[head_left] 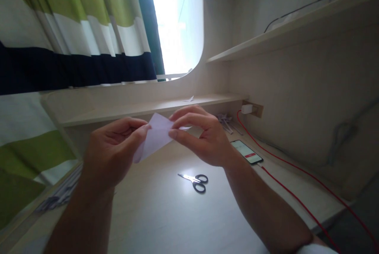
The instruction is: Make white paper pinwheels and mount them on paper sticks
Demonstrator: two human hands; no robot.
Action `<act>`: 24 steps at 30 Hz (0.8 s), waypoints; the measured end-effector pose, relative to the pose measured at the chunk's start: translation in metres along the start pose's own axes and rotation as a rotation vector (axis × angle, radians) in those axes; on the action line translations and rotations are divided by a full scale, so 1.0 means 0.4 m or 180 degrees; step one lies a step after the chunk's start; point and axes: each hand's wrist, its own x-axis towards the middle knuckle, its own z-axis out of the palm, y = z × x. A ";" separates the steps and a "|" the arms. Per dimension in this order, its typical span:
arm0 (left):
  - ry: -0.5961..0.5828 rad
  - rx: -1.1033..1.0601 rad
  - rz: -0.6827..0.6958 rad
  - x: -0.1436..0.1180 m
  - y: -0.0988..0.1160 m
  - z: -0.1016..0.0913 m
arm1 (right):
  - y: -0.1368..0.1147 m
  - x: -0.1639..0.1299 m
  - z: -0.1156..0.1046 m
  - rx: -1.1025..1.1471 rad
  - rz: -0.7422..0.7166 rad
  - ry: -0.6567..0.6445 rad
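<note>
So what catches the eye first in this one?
Both hands, left and right, pinch a pale folded paper up at mid-frame, above the desk. Below it lie black-handled scissors, and to the right a lit phone on a red cable.

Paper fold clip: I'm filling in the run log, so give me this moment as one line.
left hand: pinching paper | right hand: pinching paper | scissors, phone: on desk
</note>
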 end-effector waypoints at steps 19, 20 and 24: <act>-0.0428 -0.0932 0.0404 0.004 -0.030 0.017 | -0.014 0.007 -0.008 0.0825 0.0852 0.0663; -0.0423 -0.0956 0.0434 0.003 -0.030 0.017 | -0.015 0.006 -0.009 0.0843 0.0891 0.0686; -0.0468 -0.1025 0.0436 -0.001 -0.029 0.011 | -0.019 0.002 -0.016 0.0770 0.0884 0.0616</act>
